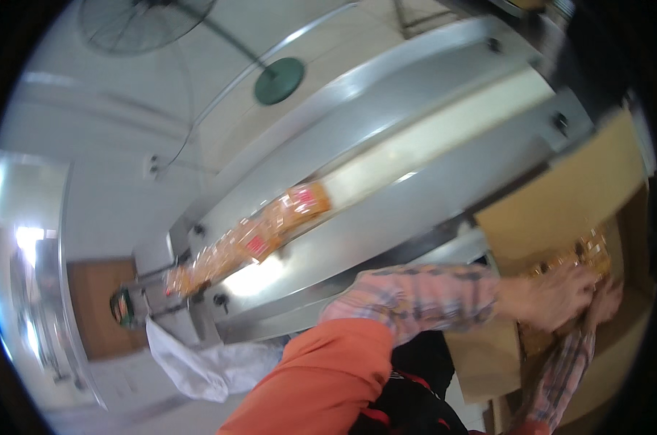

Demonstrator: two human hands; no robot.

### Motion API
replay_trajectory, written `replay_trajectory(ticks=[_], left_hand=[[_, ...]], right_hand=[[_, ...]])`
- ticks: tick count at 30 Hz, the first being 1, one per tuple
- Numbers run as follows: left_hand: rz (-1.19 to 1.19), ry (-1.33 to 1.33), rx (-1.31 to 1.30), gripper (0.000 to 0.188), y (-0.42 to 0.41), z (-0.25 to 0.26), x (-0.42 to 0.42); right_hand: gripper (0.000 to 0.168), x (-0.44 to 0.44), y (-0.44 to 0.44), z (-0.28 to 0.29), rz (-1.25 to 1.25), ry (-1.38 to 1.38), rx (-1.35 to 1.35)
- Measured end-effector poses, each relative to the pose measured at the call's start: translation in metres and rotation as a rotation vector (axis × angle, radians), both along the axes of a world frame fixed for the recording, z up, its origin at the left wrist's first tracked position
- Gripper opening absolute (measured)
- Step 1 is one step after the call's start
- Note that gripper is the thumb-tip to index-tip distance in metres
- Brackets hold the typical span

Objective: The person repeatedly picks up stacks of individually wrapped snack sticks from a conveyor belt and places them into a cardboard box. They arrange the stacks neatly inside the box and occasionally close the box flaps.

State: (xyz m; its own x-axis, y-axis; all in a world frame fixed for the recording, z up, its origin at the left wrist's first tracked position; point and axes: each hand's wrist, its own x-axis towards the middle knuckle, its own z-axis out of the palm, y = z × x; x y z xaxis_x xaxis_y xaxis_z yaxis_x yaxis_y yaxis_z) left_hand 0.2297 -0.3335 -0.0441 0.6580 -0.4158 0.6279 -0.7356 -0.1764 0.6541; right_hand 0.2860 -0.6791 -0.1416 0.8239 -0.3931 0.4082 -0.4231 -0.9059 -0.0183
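My left hand (pixel 554 296) reaches across into an open cardboard box (pixel 556 196), its arm in a plaid cuff and an orange sleeve. Close beside it in the box is my right hand (pixel 605 304), also in a plaid cuff. Both hands are at shiny clear-wrapped packages (pixel 594 253) with orange-brown contents. Motion blur and the overlapping hands hide whether the fingers grip a package. On the conveyor belt (pixel 442 130), similar wrapped packages (pixel 274 223) with red-pink labels lie in an overlapping row.
Steel side panels (pixel 393 190) with black knobs flank the belt. A stand fan (pixel 149 24) on a green round base (pixel 279 81) stands beyond it. White cloth (pixel 198 364) hangs near the belt's left end. A raised box flap (pixel 486 364) lies by my left forearm.
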Motion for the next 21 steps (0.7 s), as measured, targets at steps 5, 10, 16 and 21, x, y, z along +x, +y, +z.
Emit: replay_trajectory(ticks=[5,10,16,21], left_hand=[[0.247,0.196,-0.085,0.031,0.182,-0.014,-0.123],[1.020,0.436,0.554,0.073,0.342,0.013,-0.236],[1.766,0.596,0.388,0.066,0.452,0.001,-0.311],[1.585,0.398,0.191,0.052,0.412,-0.032,-0.267]], right_hand=[[0.049,0.015,0.122,0.051,0.669,-0.426,0.235],[0.040,-0.042,0.416,0.133,1.269,0.148,1.093],[0.058,-0.075,0.631,0.085,1.305,0.755,1.121],[0.074,-0.079,0.691,0.032,1.153,0.902,1.168]])
